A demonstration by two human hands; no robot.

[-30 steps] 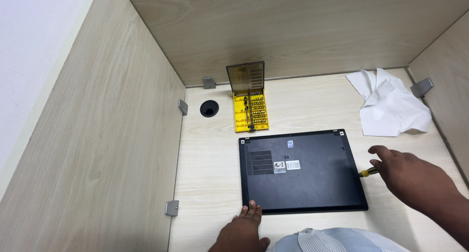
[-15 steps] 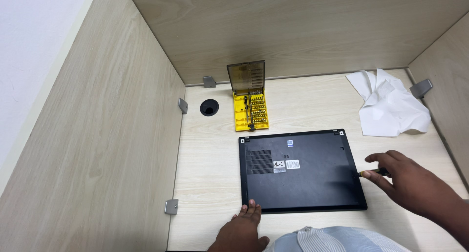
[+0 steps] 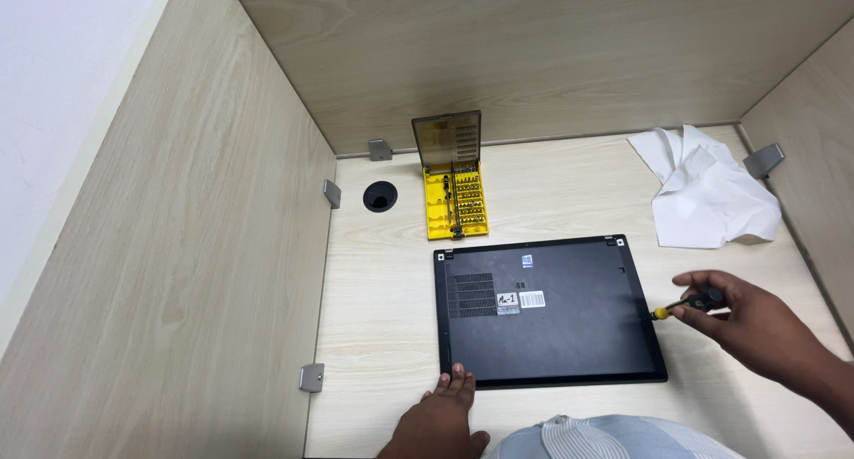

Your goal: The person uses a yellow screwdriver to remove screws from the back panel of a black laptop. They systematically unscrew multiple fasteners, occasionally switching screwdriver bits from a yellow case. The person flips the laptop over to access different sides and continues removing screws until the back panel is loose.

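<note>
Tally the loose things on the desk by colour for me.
Black: 1, laptop, underside up
Yellow: 2, bit case; screwdriver in right hand
White: 1, crumpled cloth
Total: 4
Left hand touches the laptop's near edge.

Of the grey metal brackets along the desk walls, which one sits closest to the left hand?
The bracket low on the left wall, just left of the left hand; the others sit farther back.

From my feed, wooden walls (image 3: 222, 245) closed three sides of the desk (image 3: 382, 334). The laptop (image 3: 547, 312) filled the middle; the open yellow bit case (image 3: 455, 197) stood just behind it, and crumpled paper (image 3: 707, 192) blocked the far right corner. Bare desk lay left of the laptop.
</note>
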